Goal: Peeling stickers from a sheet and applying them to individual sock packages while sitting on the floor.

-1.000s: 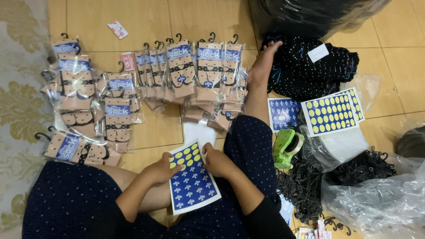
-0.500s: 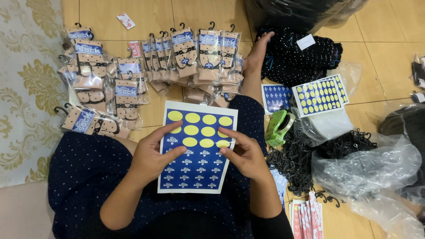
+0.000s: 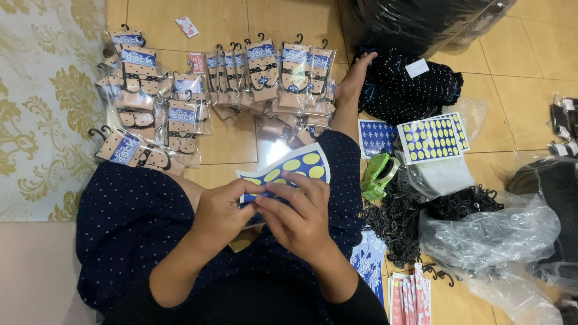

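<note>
A blue sticker sheet (image 3: 299, 164) with yellow ovals is held over my lap, its far end curling up. My left hand (image 3: 224, 213) grips its left side with thumb and fingers pinched at the sheet. My right hand (image 3: 296, 215) lies over the sheet's near part, fingertips meeting the left hand's at the sheet's edge. Both hands cover most of the sheet. I sit on the floor in a dark dotted dress, one foot (image 3: 355, 81) stretched forward.
Several packaged socks on hooks (image 3: 265, 69) lie on the tile floor ahead, more packs (image 3: 139, 72) at the left by a patterned rug (image 3: 42, 102). To the right lie other sticker sheets (image 3: 433, 138), a green tape dispenser (image 3: 378, 176), black hooks (image 3: 409, 219), dark dotted socks (image 3: 409, 87) and plastic bags (image 3: 500, 232).
The sheet was held flat and facing up; now it is lowered and bent, and both hands have come together over its near part. The view has shifted slightly.
</note>
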